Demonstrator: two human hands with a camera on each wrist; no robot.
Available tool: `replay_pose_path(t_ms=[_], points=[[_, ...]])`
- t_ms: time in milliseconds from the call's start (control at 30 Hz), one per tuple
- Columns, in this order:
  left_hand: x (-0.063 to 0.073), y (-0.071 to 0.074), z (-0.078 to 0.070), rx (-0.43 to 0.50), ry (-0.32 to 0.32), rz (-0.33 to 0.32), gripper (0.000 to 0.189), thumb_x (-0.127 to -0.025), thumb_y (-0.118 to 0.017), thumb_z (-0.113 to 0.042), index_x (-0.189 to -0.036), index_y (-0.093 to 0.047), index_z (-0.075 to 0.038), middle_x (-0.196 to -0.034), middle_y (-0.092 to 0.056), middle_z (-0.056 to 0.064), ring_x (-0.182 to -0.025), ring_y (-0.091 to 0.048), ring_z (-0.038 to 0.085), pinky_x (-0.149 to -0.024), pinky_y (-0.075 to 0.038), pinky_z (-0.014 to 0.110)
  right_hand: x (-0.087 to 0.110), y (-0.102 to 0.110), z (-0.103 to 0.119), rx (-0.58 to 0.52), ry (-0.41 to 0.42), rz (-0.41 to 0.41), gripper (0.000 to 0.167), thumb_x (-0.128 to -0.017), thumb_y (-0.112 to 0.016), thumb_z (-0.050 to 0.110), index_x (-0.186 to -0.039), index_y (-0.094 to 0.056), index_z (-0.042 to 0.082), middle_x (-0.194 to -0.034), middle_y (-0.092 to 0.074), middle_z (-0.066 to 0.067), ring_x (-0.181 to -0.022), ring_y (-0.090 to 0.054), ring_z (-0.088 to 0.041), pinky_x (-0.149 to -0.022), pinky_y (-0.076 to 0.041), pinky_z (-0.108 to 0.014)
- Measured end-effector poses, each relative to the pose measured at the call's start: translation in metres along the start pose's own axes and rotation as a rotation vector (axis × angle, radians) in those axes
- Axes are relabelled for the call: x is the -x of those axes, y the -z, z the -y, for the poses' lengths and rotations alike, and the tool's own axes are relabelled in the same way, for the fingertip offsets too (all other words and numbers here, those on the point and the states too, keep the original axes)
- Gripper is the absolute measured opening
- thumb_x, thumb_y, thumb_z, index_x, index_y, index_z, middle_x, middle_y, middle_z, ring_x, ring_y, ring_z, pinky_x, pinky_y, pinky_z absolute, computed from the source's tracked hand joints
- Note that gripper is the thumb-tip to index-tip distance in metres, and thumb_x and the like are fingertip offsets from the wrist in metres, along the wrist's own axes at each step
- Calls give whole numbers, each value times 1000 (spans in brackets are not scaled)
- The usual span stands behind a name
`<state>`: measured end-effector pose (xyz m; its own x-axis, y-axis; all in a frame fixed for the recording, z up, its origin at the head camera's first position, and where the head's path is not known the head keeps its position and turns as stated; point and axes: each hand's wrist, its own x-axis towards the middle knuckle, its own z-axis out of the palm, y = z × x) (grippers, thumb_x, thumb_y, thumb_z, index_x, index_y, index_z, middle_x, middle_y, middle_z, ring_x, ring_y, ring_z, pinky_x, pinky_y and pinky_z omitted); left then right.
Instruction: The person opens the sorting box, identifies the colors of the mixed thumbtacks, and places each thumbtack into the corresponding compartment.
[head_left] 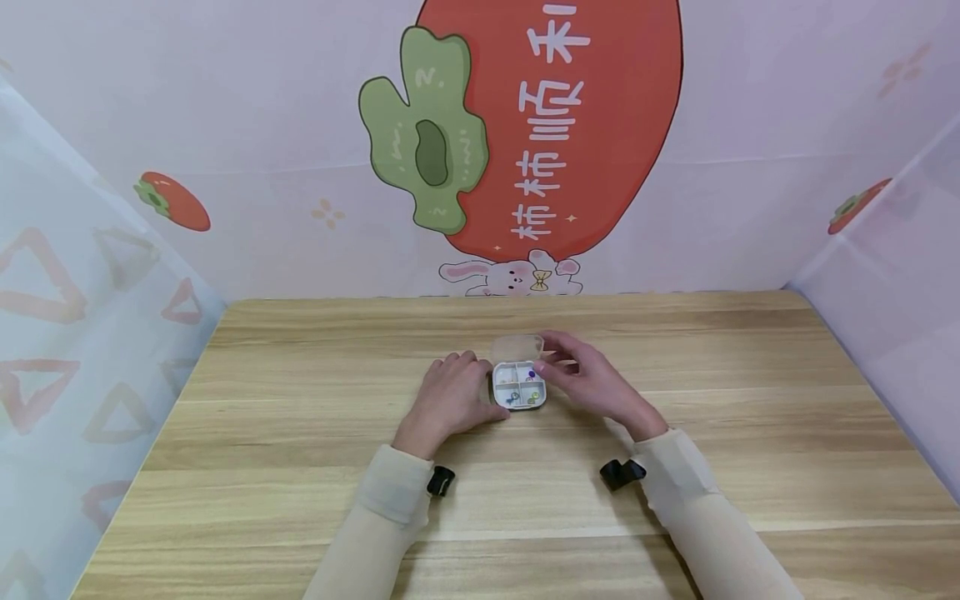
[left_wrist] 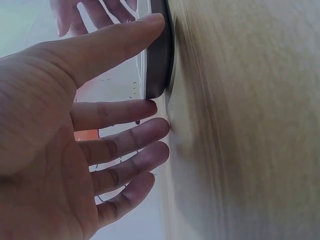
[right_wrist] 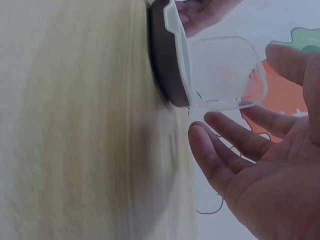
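Observation:
A small pill box (head_left: 519, 406) with several compartments lies on the table, with its clear lid (right_wrist: 227, 70) raised at the far side. Little coloured pieces (head_left: 533, 397) sit in its compartments; their kind is too small to tell. My left hand (head_left: 454, 396) holds the box at its left side, thumb (left_wrist: 145, 32) against the dark near wall and forefinger at the corner. At the lid's right edge is my right hand (head_left: 588, 379), fingers loosely bent, forefinger behind the lid and thumb in front. Whether the thumb touches the lid cannot be told.
The wooden table (head_left: 300, 517) extends all around the box. Behind it stands a printed cloth backdrop (head_left: 285, 100) with a large red fruit, and cloth walls (head_left: 67, 208) rise at both sides. Black wrist straps (head_left: 441, 481) are at both cuffs.

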<state>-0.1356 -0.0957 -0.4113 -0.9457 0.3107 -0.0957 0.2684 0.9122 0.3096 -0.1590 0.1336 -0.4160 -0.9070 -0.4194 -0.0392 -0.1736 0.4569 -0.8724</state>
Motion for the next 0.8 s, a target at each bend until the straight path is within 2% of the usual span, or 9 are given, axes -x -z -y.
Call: replay_pose_path(t_ms=[200,433,600,800], points=[[1,1,-1,2,-9,3,67,-75,-88,-49,-124,-70,-8,-114,-64,8,-107,-58,28,-97,-45,48,0,-5,1,0,-14,-18,48,-105,-58,32,-145,-51,7,-134,-59,-14,-122,-57,-32,-105,-46,-51],[1,1,-2,8,-8,-1,66,-75,-89,-49,-123,-70,-8,-113,-63,7,-106,-58,28,-95,-45,47,-2,-8,1,-15,-36,-37,42,-107,-51,37,-134,-57,5,-127,-61,-11,-120,-57,-31,-102,-47,-50],[2,1,-2,8,-8,-2,66,-75,-88,-49,-122,-70,-7,-113,-63,7,-107,-58,28,-96,-45,47,-2,-9,2,-10,-39,-37,33,-107,-53,32,-126,-59,6,-122,-63,-10,-119,-58,-30,-104,-46,-51],[3,2,-1,4,2,4,64,-75,-88,-49,-120,-70,-6,-113,-63,7,-106,-57,28,-96,-44,46,-1,-10,2,20,-31,-15,26,-103,-61,31,-118,-61,10,-118,-64,-7,-116,-61,-28,-103,-48,-49]])
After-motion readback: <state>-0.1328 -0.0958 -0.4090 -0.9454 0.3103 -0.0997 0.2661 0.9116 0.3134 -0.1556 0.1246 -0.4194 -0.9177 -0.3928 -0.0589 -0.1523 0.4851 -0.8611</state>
